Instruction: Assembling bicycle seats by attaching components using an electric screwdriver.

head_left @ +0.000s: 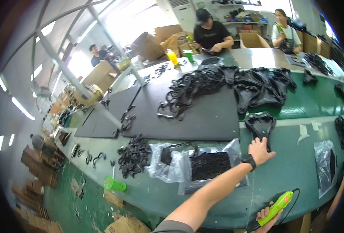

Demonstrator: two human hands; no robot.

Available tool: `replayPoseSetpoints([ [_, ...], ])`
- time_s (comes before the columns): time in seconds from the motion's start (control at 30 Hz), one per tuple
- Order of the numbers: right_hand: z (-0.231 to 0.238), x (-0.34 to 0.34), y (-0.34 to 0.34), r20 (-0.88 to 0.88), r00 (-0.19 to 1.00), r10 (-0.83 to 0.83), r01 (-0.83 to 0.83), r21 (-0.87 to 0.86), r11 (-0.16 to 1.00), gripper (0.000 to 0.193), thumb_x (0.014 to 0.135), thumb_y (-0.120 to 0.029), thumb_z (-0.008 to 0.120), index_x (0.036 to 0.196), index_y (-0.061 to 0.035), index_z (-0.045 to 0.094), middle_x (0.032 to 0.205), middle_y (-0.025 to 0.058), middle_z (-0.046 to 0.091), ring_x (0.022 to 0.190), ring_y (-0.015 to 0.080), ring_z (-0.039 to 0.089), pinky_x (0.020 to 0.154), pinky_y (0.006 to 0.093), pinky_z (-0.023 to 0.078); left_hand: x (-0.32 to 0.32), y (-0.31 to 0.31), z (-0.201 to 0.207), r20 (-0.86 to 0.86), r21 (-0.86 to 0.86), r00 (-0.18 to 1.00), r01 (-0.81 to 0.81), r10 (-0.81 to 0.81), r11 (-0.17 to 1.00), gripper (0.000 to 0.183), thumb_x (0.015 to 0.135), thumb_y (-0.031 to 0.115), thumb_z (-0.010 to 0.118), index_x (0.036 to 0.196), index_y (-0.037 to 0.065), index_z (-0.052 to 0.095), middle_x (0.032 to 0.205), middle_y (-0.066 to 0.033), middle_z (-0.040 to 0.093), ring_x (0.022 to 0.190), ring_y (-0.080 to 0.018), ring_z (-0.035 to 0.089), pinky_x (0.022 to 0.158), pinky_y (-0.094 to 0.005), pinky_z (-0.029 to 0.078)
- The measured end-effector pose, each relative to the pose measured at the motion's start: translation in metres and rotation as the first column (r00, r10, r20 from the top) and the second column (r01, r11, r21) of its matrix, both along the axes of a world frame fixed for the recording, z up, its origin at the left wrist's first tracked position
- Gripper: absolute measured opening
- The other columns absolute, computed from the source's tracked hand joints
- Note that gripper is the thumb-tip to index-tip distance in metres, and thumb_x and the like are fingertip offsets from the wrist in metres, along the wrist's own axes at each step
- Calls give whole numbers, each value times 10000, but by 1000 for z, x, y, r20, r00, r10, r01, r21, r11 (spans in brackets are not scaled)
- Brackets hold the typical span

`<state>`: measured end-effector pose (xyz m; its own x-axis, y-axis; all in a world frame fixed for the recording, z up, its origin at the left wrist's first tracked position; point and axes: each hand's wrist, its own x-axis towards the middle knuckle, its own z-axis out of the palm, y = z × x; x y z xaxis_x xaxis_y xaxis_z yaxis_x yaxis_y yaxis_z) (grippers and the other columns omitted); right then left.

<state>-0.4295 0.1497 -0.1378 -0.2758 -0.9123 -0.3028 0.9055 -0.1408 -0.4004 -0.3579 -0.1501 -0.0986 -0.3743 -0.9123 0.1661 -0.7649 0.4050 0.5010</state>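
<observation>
My left hand (260, 151), with a black watch (249, 161) on its wrist, reaches forward over the green table. Its fingers and thumb are around the narrow end of a black bicycle saddle (260, 123), whose hollow side faces up. Low at the right, my right hand (271, 220) is closed around a lime-green electric screwdriver (276, 209) with a black cord; its tip is hard to make out. Beyond the held saddle lies a pile of similar black saddles (263, 87). Left of my forearm, an open clear plastic bag (183, 171) holds small dark parts.
Looped black parts (195, 89) are heaped on a dark mat (203, 124). Nearer lie a pile of small black pieces (134, 155) and a green cup (115, 184). Another plastic bag (324, 169) lies right. Co-workers (213, 37) sit across the table; a bare forearm (341, 186) shows at right.
</observation>
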Motion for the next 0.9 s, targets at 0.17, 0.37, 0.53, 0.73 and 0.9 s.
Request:
replayPoseSetpoints([
  [0.17, -6, -2, -10, -90, 996, -2, 10, 82, 997, 763, 857, -678, 524, 1234, -16, 482, 725, 56, 464, 596, 173, 403, 595, 311, 352, -8, 2, 8, -286, 340, 930, -128, 232, 932, 496, 762, 259, 641, 1149, 33, 428, 1122, -278, 446, 904, -504, 592, 778, -515, 526],
  [0.37, -16, 5, -25, -32, 994, -107, 108, 21, 994, 590, 954, -601, 436, 1184, -60, 488, 610, -4, 341, 466, 112, 324, 423, 262, 321, 160, 85, 59, -538, 229, 797, 451, -274, 863, 287, 699, 109, 631, 940, 20, 501, 964, -138, 480, 912, -291, 543, 790, -377, 475],
  [0.53, -15, 5, -19, -48, 995, -92, 88, -75, 993, 571, 987, -530, 444, 1213, -10, 508, 674, 34, 453, 537, 145, 454, 551, 296, 457, 322, 164, 37, -589, 467, 749, 621, -302, 630, 339, 649, 82, 664, 976, 46, 584, 1222, -158, 508, 1169, -314, 505, 1010, -401, 400],
  [0.73, -20, 6, -19, -57, 995, -81, 77, -74, 994, 594, 991, -542, 422, 1249, -9, 466, 709, 48, 472, 565, 150, 467, 567, 306, 461, 383, 190, 33, -402, 300, 821, 537, -406, 789, 287, 740, 136, 732, 1000, 59, 638, 1238, -134, 550, 1169, -309, 519, 991, -388, 427],
  [0.9, -16, 5, -10, -68, 995, -75, 69, -86, 994, 586, 993, -523, 436, 1252, 1, 469, 722, 51, 473, 588, 153, 479, 589, 300, 472, 406, 81, 25, -141, -60, 893, -438, 427, 897, 232, 826, 225, 659, 965, 43, 624, 989, -133, 642, 927, -311, 595, 790, -402, 480],
])
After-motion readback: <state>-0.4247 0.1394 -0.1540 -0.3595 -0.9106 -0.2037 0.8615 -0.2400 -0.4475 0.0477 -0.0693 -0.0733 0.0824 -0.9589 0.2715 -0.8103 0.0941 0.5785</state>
